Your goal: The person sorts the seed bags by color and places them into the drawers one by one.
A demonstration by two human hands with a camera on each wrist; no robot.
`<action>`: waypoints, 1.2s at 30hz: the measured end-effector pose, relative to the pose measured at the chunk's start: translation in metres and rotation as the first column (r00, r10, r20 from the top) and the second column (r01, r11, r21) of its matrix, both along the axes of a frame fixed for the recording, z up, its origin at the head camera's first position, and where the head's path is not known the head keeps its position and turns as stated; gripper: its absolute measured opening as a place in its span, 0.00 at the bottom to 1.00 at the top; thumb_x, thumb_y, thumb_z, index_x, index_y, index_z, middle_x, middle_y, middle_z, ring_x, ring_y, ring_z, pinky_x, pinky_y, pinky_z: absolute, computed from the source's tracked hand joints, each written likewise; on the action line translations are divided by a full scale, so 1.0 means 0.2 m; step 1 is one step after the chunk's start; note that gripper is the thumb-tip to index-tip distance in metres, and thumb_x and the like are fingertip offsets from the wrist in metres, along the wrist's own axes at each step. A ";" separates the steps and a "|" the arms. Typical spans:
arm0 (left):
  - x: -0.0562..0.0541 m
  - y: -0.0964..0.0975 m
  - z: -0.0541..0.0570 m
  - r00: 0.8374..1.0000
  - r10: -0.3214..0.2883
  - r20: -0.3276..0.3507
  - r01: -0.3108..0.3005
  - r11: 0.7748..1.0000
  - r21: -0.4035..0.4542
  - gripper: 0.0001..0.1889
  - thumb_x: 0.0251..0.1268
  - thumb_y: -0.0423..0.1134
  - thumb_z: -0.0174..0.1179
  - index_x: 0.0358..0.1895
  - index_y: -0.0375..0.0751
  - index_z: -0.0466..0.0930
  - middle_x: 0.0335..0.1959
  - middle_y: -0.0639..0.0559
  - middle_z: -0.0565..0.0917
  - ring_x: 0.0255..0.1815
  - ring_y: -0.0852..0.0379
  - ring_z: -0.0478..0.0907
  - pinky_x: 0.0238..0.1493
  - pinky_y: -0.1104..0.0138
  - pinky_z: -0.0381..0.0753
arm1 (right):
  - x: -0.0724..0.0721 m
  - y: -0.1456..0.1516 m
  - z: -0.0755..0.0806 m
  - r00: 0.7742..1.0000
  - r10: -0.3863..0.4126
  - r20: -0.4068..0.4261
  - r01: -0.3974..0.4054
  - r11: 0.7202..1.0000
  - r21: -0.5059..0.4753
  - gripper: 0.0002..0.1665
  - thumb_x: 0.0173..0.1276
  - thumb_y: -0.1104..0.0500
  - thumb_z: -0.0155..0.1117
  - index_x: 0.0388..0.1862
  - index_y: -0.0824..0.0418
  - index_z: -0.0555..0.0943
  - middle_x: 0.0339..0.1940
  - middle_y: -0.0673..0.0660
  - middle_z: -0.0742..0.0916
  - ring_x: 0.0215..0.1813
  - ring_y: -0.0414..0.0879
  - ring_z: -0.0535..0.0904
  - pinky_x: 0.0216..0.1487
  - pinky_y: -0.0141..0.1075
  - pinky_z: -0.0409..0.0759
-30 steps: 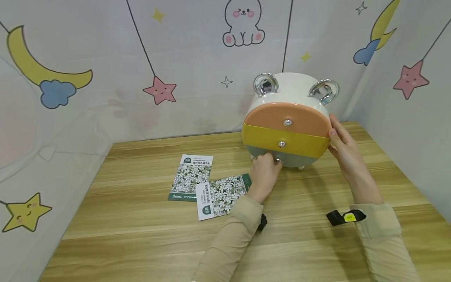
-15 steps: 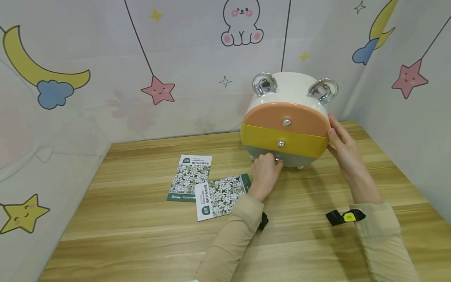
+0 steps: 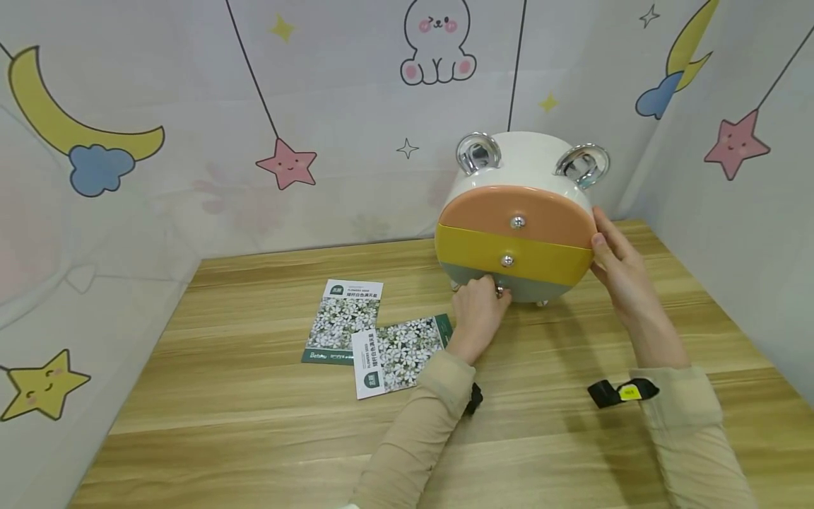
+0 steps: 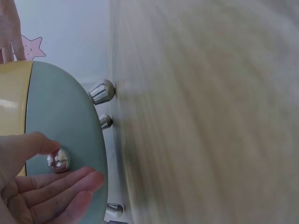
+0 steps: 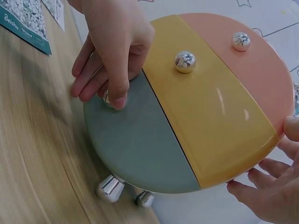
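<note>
One glossy white, rounded three-drawer cabinet (image 3: 523,198) stands right of centre; I judge it rigid, slippery, best held by its side or round silver knobs (image 3: 518,222). Drawer fronts (image 3: 543,254): coral, yellow, grey-green. Left hand (image 3: 477,314) pinches the lowest knob (image 4: 58,162); right hand (image 3: 626,283) grips the cabinet's right side. Two white-and-green seed packets (image 3: 403,357) lie left of centre.

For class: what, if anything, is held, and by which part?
Left hand holds the grey-green curved drawer by its round silver knob; right hand rests against the round white cabinet's side.
</note>
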State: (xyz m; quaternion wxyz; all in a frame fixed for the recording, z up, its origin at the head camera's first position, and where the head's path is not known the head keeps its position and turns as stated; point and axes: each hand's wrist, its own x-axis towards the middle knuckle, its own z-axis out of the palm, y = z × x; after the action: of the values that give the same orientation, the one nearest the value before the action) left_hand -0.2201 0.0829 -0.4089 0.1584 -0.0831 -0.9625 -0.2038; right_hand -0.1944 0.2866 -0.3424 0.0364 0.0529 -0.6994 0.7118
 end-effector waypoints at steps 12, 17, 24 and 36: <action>0.00 -0.01 0.00 1.000 -0.009 -0.010 0.008 1.000 -0.019 0.22 0.59 0.53 0.63 0.12 0.50 0.70 0.11 0.56 0.75 0.13 0.60 0.69 0.10 0.68 0.57 | 0.00 0.00 0.00 1.000 -0.005 -0.008 0.006 1.000 0.013 0.37 0.73 0.45 0.46 0.78 0.40 0.48 0.81 0.43 0.49 0.81 0.43 0.38 0.76 0.60 0.34; 0.00 -0.01 0.00 1.000 -0.010 -0.007 0.010 0.999 -0.031 0.21 0.59 0.53 0.64 0.13 0.49 0.72 0.12 0.56 0.77 0.13 0.59 0.71 0.11 0.68 0.58 | 0.01 -0.01 0.00 1.000 -0.006 -0.012 0.006 1.000 0.021 0.37 0.73 0.44 0.46 0.78 0.40 0.49 0.81 0.43 0.48 0.81 0.44 0.38 0.76 0.61 0.34; 0.03 -0.02 0.02 0.999 -0.023 0.022 0.024 0.998 -0.060 0.24 0.60 0.54 0.62 0.10 0.50 0.70 0.11 0.57 0.75 0.12 0.61 0.67 0.10 0.69 0.57 | 0.01 -0.01 0.01 1.000 -0.012 -0.007 0.012 0.999 0.032 0.36 0.73 0.44 0.45 0.77 0.38 0.49 0.81 0.42 0.48 0.81 0.45 0.40 0.76 0.61 0.34; 0.10 -0.02 0.07 0.999 -0.034 0.019 0.036 0.985 -0.170 0.21 0.62 0.52 0.61 0.11 0.52 0.75 0.15 0.56 0.81 0.18 0.58 0.79 0.11 0.67 0.62 | 0.01 -0.01 0.00 1.000 -0.008 -0.012 0.009 1.000 0.008 0.36 0.73 0.45 0.45 0.77 0.39 0.49 0.81 0.42 0.48 0.81 0.45 0.39 0.76 0.60 0.33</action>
State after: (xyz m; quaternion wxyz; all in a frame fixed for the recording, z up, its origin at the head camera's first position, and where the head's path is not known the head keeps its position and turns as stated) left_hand -0.2008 0.0781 -0.3955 0.1392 -0.1117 -0.9761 -0.1240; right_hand -0.1923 0.2846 -0.3431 0.0433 0.0543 -0.7023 0.7085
